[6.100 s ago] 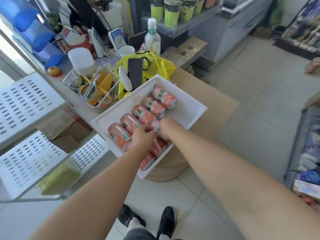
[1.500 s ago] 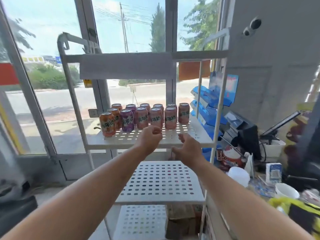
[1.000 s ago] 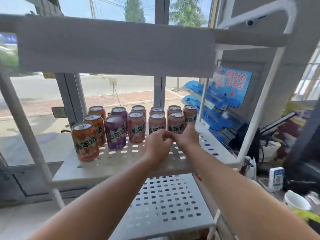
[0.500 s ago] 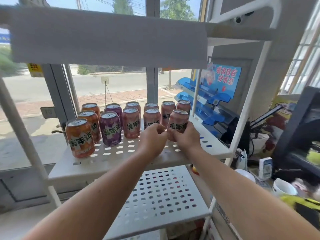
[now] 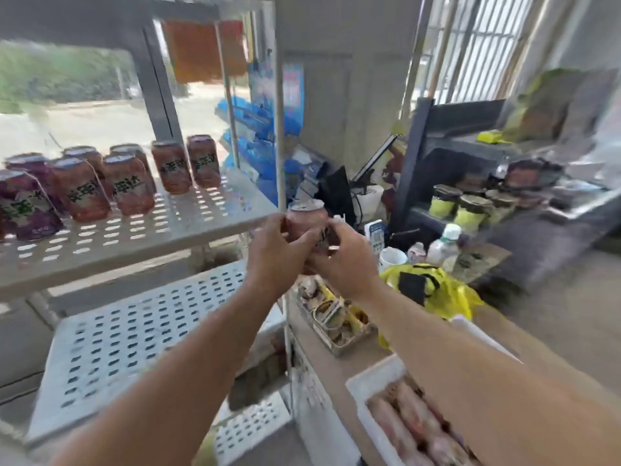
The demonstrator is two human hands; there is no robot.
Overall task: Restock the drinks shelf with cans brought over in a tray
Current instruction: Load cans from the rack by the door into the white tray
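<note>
left hand (image 5: 274, 255) and right hand (image 5: 347, 265) fingers wrap one can (image 5: 306, 217), just beside shelf post (image 5: 278, 146).

The white metal shelf (image 5: 174, 223) is patterned with rows of oval holes. On it, the salmon-pink drinks cans (image 5: 129, 186) bear dark lettering, and the can at far left (image 5: 25, 210) is purple. The raised pale pink can (image 5: 306, 215) shows black characters. To the right, a yellow plastic bag (image 5: 450, 297) carries black patches, the far green jars (image 5: 468, 215) have dark lids, and the near plastic tray (image 5: 361, 386) is white.
</note>
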